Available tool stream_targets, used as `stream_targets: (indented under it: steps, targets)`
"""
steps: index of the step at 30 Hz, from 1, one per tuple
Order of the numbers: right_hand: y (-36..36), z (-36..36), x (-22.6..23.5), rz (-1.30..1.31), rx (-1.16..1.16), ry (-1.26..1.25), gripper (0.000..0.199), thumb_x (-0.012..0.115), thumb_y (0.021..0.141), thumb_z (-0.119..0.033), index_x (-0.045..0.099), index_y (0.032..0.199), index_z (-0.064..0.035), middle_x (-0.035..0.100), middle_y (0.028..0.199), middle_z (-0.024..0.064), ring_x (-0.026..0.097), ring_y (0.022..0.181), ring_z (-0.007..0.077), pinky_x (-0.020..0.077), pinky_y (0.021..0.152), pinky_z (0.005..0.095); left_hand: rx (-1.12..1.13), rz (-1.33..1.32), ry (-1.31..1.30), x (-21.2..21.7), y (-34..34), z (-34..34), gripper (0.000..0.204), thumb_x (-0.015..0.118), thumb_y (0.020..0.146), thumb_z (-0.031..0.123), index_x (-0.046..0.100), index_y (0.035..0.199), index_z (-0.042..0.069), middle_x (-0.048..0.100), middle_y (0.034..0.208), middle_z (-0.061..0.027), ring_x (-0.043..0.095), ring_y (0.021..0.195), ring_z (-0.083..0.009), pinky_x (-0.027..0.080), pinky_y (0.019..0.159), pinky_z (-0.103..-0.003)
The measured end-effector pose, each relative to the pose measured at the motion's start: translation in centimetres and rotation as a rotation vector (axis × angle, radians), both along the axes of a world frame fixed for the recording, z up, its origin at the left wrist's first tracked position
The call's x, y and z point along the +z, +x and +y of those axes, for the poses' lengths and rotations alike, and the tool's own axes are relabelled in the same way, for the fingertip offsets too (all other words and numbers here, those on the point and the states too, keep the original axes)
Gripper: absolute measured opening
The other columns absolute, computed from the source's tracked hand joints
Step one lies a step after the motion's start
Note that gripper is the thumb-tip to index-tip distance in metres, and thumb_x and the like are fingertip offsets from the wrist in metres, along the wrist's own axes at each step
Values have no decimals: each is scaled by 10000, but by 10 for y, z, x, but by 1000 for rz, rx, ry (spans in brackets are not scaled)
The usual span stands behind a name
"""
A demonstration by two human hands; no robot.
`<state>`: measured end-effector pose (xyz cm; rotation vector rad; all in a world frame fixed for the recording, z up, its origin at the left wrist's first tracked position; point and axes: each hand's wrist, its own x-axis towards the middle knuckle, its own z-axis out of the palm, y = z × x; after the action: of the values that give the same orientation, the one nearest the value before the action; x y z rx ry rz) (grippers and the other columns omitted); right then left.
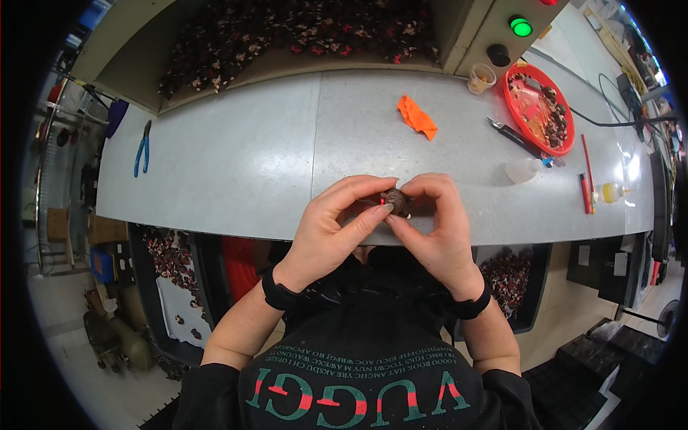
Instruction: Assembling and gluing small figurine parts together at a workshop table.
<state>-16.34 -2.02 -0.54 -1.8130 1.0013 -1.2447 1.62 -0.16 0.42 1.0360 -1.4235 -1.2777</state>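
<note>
Between my two hands, over the near edge of the grey worktop, is a small dark brown figure (pixel 396 201) with a bit of red on its left side and a pale spot below. The thumb and fingertips of my left hand (pixel 342 215) pinch it from the left. From the other side, the thumb and forefinger of my right hand (pixel 438 218) close on it too. Fingers cover part of the figure, so its exact kind cannot be made out. Both wrists wear black bands.
A box-like bay (pixel 287 61) behind holds many small dark, red and white pieces. On the worktop (pixel 236 158) lie blue-handled pliers (pixel 142 152), an orange cloth (pixel 416 117), a craft knife (pixel 512 135), a white bottle (pixel 523 170) and a red tray (pixel 571 136) of pieces. Bins stand below.
</note>
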Motion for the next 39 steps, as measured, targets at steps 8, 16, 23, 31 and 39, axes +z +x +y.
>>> stream_targets:
  steps: [8,16,23,31,39]
  targets:
    - [3,1,-5,-82,28,76,328,750,761,18,541,1007,-37,585,1003,78,623,879,178,527,747,286,-35,28,41,2,5,0,272,520,975,73,599,1222,-7,592,1240,-104,559,1138,-173,451,972,-300]
    - [5,1,-5,-86,13,65,304,751,772,13,530,975,-37,588,975,77,624,861,177,534,749,285,-40,-14,-5,1,6,-3,258,522,976,94,624,1200,16,606,1203,-96,575,1111,-180,469,940,-289]
    - [3,2,-6,-17,-9,-60,391,793,693,2,533,982,-39,569,980,83,603,849,195,526,707,288,-45,137,117,0,2,0,306,598,942,98,556,1240,42,582,1088,-55,596,1024,-140,540,804,-236]
    - [-1,2,-4,-35,28,-9,412,820,688,-53,543,993,-44,565,969,74,592,843,191,519,704,285,-7,209,152,5,5,-2,268,545,986,154,550,1225,32,612,1081,-62,603,968,-113,531,788,-234]
    - [-4,5,-5,-121,76,120,391,830,734,-105,546,992,-29,586,934,54,636,854,149,531,762,270,-17,163,256,9,6,-2,251,540,986,156,565,1200,25,599,1158,-61,590,1026,-136,509,887,-297]
